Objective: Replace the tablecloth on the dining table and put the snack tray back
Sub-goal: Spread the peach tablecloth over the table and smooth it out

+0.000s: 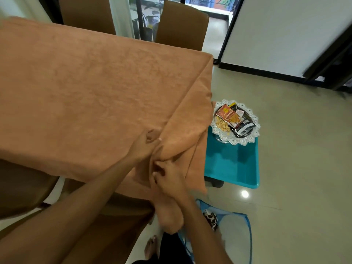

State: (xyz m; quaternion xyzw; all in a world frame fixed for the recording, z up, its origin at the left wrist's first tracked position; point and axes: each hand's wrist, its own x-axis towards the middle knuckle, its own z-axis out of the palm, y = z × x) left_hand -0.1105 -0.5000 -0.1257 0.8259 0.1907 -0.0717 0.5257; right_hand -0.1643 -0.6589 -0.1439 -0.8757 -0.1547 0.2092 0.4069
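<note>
An orange-brown tablecloth [91, 82] covers the dining table and hangs over its near right corner. At that corner my left hand [147, 142] pinches a fold of the cloth. Just below it my right hand [167, 174] grips the bunched hanging cloth. The snack tray [247, 141], a silver plate with a scalloped rim holding snack packets and nuts, sits on a teal stool [234, 166] to the right of the table, apart from both hands.
Brown chairs stand at the far side [181, 25] and at the near left [22, 187] of the table. A blue mesh laundry basket [236, 237] with a patterned cloth inside sits on the tiled floor by my feet. A doorway opens at the back.
</note>
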